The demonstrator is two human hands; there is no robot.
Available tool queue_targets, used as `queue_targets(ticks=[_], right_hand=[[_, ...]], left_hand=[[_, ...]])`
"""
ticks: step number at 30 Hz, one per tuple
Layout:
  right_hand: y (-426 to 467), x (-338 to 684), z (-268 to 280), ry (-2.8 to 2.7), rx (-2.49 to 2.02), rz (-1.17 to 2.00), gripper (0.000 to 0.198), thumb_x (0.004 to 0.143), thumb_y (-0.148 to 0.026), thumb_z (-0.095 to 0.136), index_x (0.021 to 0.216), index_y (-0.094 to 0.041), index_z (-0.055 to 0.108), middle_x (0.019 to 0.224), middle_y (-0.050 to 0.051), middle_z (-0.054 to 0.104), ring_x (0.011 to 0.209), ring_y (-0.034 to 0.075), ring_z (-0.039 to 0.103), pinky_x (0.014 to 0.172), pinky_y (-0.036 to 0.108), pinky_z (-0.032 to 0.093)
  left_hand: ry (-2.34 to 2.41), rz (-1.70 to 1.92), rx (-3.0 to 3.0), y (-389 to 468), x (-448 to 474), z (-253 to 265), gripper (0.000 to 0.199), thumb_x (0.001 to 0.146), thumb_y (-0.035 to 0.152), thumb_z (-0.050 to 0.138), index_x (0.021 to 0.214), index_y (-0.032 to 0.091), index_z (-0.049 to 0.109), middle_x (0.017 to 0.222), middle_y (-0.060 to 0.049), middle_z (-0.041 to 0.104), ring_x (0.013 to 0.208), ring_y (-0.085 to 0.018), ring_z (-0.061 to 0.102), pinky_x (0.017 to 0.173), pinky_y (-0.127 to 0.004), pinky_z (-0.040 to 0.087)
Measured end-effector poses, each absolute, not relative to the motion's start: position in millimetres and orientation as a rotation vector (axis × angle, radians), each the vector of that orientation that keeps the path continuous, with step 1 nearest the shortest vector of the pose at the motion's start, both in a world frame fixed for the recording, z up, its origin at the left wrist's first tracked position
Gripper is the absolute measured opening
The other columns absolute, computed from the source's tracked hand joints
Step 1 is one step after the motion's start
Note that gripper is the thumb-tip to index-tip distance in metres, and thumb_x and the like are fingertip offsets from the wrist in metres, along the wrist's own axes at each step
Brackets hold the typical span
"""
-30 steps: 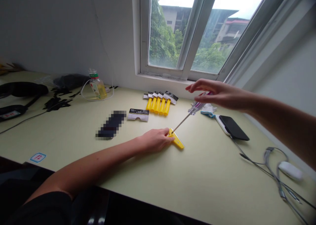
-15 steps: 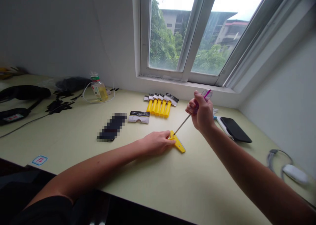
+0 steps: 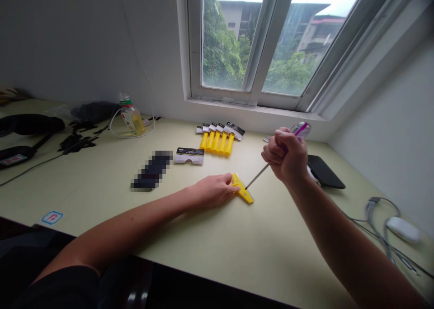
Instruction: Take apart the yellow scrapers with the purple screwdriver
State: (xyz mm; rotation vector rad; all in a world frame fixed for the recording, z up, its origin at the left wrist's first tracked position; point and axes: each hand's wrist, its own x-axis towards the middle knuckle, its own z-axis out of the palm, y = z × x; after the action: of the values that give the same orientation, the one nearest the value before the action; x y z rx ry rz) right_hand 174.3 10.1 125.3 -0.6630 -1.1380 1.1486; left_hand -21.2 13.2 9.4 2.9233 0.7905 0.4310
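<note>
My left hand (image 3: 214,191) is closed on a yellow scraper (image 3: 248,197), pinching it near its handle end against the table. The scraper's wide head points right, and small screws show on its face. Wrapped in my right hand (image 3: 287,157) is a screwdriver (image 3: 303,129) with a clear and purple handle. Its thin metal shaft slants down to the left, and the tip meets the scraper's head near the middle. My left palm and fingers hide the scraper's handle.
Several yellow scrapers in card sleeves (image 3: 217,142) lie below the window, beside a loose card sleeve (image 3: 189,156). A bottle (image 3: 132,119) stands at the back left. On the right are a black phone (image 3: 326,171), cables and a white mouse-like object (image 3: 403,229).
My right hand and the screwdriver have moved right, and the tip has shifted from near the scraper's upper screw to farther along its head. My left hand keeps its hold.
</note>
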Motion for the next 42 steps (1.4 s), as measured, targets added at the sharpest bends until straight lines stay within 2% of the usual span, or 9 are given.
queue_targets(ticks=[5,26,28,31,34,36,38,40,42], right_hand=[[2.4,176.5,120.3,-1.140,-0.649,1.214,0.037,0.073,-0.024,0.062,0.057,-0.022,0.029,0.041,-0.011,0.026,0.034,0.005,0.016,0.036,0.021,0.013],[1.5,175.8,120.2,-1.155,-0.667,1.211,0.037,0.074,-0.025,0.062,0.057,-0.022,0.030,0.042,-0.011,0.025,0.034,0.005,0.017,0.036,0.021,0.015],[2.3,175.3,116.7,-1.180,-0.710,1.100,0.038,0.077,-0.031,0.063,0.059,-0.023,0.031,0.044,-0.010,0.027,0.035,0.006,0.019,0.036,0.022,0.017],[1.3,178.1,109.8,-1.298,-0.865,0.692,0.031,0.084,-0.043,0.061,0.067,-0.025,0.042,0.053,-0.006,0.040,0.043,0.010,0.038,0.042,0.026,0.033],[-2.1,185.3,103.8,-1.469,-1.069,0.305,0.025,0.086,-0.047,0.060,0.093,-0.025,0.050,0.071,-0.001,0.053,0.057,0.016,0.053,0.056,0.032,0.046],[-4.6,191.0,101.4,-1.543,-1.100,0.169,0.046,0.083,-0.046,0.064,0.117,-0.025,0.041,0.079,0.000,0.056,0.059,0.017,0.056,0.058,0.034,0.048],[-7.9,196.8,101.9,-1.601,-1.106,0.033,0.065,0.080,-0.048,0.068,0.129,-0.024,0.032,0.080,0.001,0.059,0.058,0.018,0.058,0.056,0.034,0.049],[-13.0,202.6,107.9,-1.672,-1.188,-0.159,0.061,0.079,-0.051,0.067,0.126,-0.024,0.040,0.076,0.000,0.061,0.058,0.020,0.060,0.055,0.034,0.048],[-20.3,208.7,121.4,-1.740,-1.300,-0.337,0.044,0.081,-0.053,0.063,0.113,-0.024,0.052,0.071,0.000,0.062,0.058,0.020,0.060,0.056,0.034,0.047]], left_hand=[[0.789,0.418,2.931,13.3,-20.4,10.1,0.032,0.099,0.032,0.041,0.120,0.027,0.065,0.093,-0.006,0.055,0.070,-0.015,0.056,0.063,-0.026,0.043],[0.786,0.385,2.942,11.3,-18.7,14.1,0.033,0.100,0.033,0.038,0.118,0.026,0.064,0.092,-0.005,0.054,0.070,-0.014,0.054,0.063,-0.025,0.041],[0.778,0.380,2.941,11.2,-19.3,14.0,0.031,0.099,0.033,0.041,0.118,0.025,0.064,0.094,-0.005,0.054,0.070,-0.013,0.054,0.063,-0.025,0.041],[0.776,0.379,2.939,11.4,-20.2,13.6,0.030,0.099,0.033,0.042,0.119,0.026,0.063,0.095,-0.005,0.054,0.070,-0.013,0.053,0.063,-0.025,0.041],[0.772,0.392,2.932,11.7,-20.5,13.2,0.030,0.099,0.033,0.041,0.119,0.026,0.063,0.094,-0.005,0.054,0.071,-0.014,0.054,0.063,-0.025,0.041],[0.769,0.399,2.922,12.1,-20.4,12.8,0.030,0.099,0.033,0.041,0.118,0.026,0.063,0.094,-0.005,0.054,0.071,-0.015,0.055,0.062,-0.025,0.041],[0.769,0.405,2.919,12.5,-20.2,12.3,0.030,0.099,0.033,0.041,0.117,0.025,0.064,0.093,-0.005,0.054,0.070,-0.015,0.055,0.062,-0.025,0.041],[0.767,0.408,2.928,12.8,-20.1,11.9,0.030,0.099,0.033,0.042,0.117,0.025,0.064,0.093,-0.005,0.054,0.070,-0.015,0.055,0.061,-0.025,0.040],[0.762,0.409,2.949,13.0,-20.2,11.6,0.031,0.099,0.033,0.041,0.118,0.026,0.064,0.092,-0.005,0.054,0.068,-0.015,0.054,0.059,-0.025,0.039]])
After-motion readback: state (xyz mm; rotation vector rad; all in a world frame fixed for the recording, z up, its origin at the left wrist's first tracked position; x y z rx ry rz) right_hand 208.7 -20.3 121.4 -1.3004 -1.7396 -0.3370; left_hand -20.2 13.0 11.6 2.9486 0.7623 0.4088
